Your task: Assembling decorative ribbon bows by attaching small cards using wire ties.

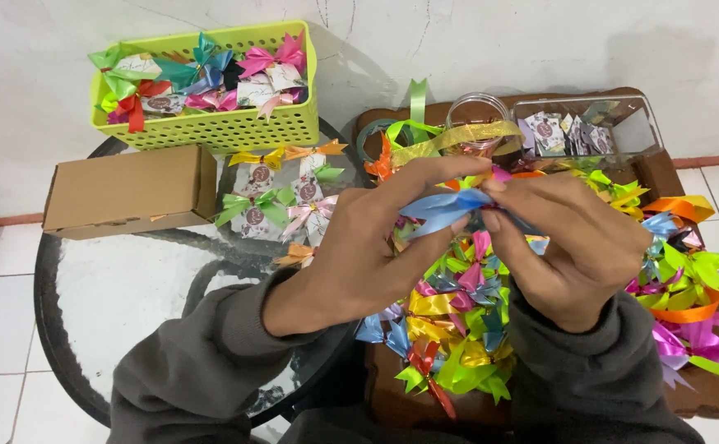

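Your left hand (359, 247) and right hand (569, 242) pinch a light blue satin ribbon bow (446, 210) between them. Your fingers hide its knot and much of the heap of multicoloured ribbon bows (458, 329) beneath.

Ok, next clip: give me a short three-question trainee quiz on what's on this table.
1. True or false: both hands pinch the blue ribbon above the bow pile.
2. Which container stands at the back left? A) green basket B) clear tray C) jar
3. Fill in: the cardboard box lies in front of the ______.

Key:
1. True. The left hand and right hand meet on the ribbon.
2. A. The green basket holds bowed packets; the clear tray and jar are at the back right.
3. Green basket.
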